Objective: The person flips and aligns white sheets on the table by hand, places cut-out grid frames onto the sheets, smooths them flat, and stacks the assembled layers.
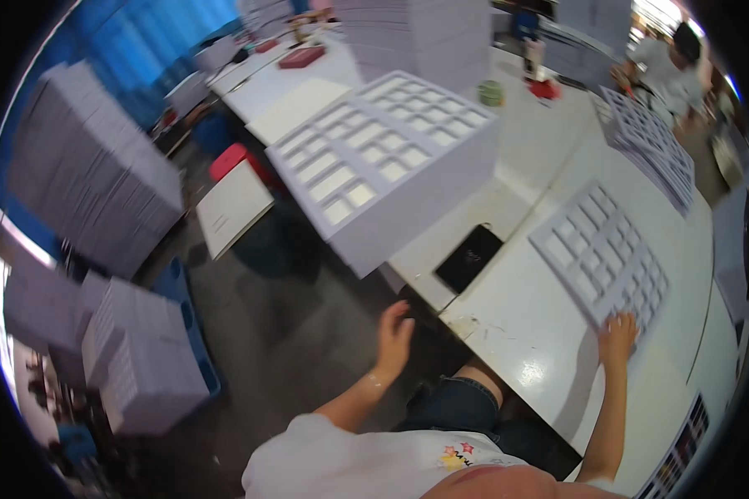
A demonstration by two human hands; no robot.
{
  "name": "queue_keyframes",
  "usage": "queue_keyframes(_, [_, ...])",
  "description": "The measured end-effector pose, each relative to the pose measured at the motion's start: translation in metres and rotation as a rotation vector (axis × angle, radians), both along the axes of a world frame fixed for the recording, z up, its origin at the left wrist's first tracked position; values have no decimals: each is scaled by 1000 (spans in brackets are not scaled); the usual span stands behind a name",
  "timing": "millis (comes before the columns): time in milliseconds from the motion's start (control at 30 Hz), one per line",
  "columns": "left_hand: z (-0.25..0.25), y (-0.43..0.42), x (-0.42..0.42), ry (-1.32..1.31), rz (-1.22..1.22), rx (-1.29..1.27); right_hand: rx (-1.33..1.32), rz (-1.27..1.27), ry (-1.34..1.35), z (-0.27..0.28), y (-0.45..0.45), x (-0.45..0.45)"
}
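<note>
Right hand (617, 339), fingers bent, on lower end of flat pale-grey panel with square cutouts (605, 254), right of frame; can't tell if gripping. Left hand (395, 333) empty, half-curled, lower centre, beside white table (516, 316).

Black smartphone (468, 258) lying on a white table (531, 137).
Beyond the phone stand a green tape roll (490, 93) and, slightly right of the phone's line, a drink cup (534, 62); farther right of it, a co-worker (672, 75) in white. Left of the phone: a partly hidden red seat (230, 158), then a blue pallet (210, 370) on the floor. Far up-left of it hangs a blue curtain (154, 46).
</note>
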State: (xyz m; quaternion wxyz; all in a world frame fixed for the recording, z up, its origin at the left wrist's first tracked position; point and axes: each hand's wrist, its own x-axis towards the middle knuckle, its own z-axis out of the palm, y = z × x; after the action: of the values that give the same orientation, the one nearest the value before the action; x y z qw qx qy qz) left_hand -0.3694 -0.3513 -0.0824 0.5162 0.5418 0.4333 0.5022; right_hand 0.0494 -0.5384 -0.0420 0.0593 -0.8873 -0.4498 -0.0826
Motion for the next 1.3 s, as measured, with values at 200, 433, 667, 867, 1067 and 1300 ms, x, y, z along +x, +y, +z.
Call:
queue_keyframes(200, [20,-45,38,386,-282,349,102,175,128,-4,-105,-118])
queue_keyframes(433, [33,-59,58,565,-524,656,455,-211,-48,-57,-232,-86])
queue_keyframes(667, [45,-42,101,836,-763,839,303,-1210,-189,-81,-369,-107])
queue_keyframes(867, [42,-27,116,966,-841,880,504,-1514,93,-100,-364,-115])
queue_keyframes(1067, [42,-34,126,1014,-820,810,856,-1551,255,-52,-323,-133])
queue_keyframes(1300, [40,-62,118,1023,-743,751,1089,-1395,258,-80,-356,-126])
